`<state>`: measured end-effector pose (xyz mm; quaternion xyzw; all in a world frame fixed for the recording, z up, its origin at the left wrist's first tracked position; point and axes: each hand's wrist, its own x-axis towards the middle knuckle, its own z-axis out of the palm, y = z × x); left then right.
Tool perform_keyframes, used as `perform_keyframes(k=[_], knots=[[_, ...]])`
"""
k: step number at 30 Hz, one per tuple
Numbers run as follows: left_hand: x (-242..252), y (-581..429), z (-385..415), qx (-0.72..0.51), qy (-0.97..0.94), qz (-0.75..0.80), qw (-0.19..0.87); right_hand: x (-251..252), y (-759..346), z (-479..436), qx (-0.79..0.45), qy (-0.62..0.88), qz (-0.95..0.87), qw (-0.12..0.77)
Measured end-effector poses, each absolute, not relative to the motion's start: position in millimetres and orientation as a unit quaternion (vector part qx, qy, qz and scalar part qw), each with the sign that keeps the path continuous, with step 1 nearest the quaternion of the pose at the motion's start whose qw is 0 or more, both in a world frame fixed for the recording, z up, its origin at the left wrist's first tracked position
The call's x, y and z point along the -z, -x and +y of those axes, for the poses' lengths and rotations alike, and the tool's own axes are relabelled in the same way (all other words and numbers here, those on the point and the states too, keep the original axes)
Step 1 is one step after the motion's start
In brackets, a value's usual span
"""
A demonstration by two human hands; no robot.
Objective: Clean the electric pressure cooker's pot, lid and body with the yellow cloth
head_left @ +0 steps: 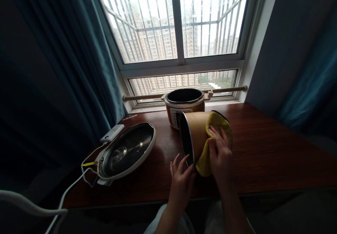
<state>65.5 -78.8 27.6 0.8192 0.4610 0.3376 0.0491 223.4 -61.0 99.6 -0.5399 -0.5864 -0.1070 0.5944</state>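
A copper-coloured inner pot (pixel 194 130) lies on its side on the dark wooden table (pixel 263 149), its dark mouth facing left. My left hand (pixel 181 177) grips the pot's rim at the near edge, fingers curled over it. My right hand (pixel 220 151) presses a yellow cloth (pixel 214 125) flat against the pot's outer wall, fingers spread over the cloth. Behind the pot stands the brown cooker body (pixel 184 104), open at the top and without a lid.
The cooker's lid (pixel 126 153) lies upside down at the table's left, a white cable (pixel 71 188) running off from beside it. A white power bank (pixel 112 132) rests behind the lid. Teal curtains (pixel 79 51) hang left and right of a barred window (pixel 179 23).
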Motion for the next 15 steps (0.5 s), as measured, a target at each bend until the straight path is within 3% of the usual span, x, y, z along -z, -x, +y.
perform_keyframes(k=[5,11,15], knots=[[-27.1,-64.8,-79.3,-0.340,-0.824,0.451,0.037,-107.3,-205.6,-65.7,0.095,0.497,-0.676,0.536],[-27.1,-66.0,-80.5,-0.324,-0.831,0.450,0.029,-92.2,-231.3,-53.8,0.103,0.586,-0.506,0.624],[-23.8,-68.3,-80.9,-0.300,-0.855,0.422,0.019,-97.6,-235.6,-61.2,0.083,0.591,-0.509,0.620]])
